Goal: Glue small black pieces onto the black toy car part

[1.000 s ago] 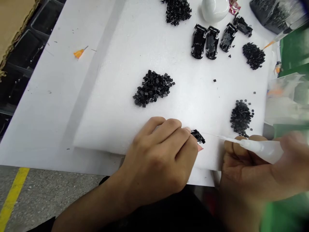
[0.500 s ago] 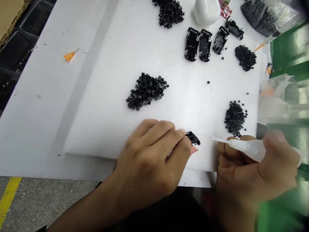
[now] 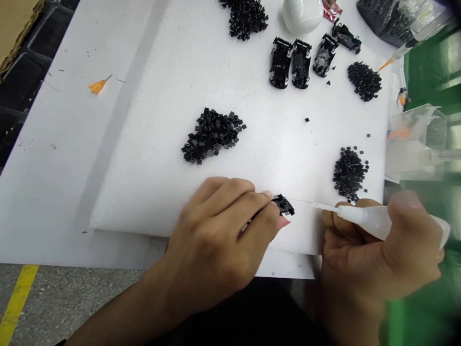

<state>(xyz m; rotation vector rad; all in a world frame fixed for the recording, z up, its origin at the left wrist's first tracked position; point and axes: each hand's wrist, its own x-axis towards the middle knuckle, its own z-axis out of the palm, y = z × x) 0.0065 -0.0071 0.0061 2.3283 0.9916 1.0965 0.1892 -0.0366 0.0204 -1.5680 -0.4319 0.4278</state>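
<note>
My left hand [image 3: 219,235] is closed around a small black plastic car body [image 3: 284,205]; only its right end shows past my thumb and fingertips. In my right hand [image 3: 382,250] is a white glue bottle [image 3: 367,218], lying on its side with a long thin nozzle pointing left. The fine tip comes close to the black part, and I cannot tell whether it touches. Just above my right hand lies a pile of small black squares [image 3: 349,173]. A larger heap of black square pieces [image 3: 212,134] rests above my left hand.
Several black car bodies [image 3: 280,65] lie toward the back of the white foam sheet [image 3: 144,182]. Beyond them are a white rounded object [image 3: 302,15] and a bag of black parts [image 3: 385,24]. More black bits [image 3: 363,80] form piles. An orange needle tip [image 3: 97,87] lies left.
The whole view has shifted slightly, so most things appear a little further left. Both hands keep their holds, and the nozzle stays near the black part.
</note>
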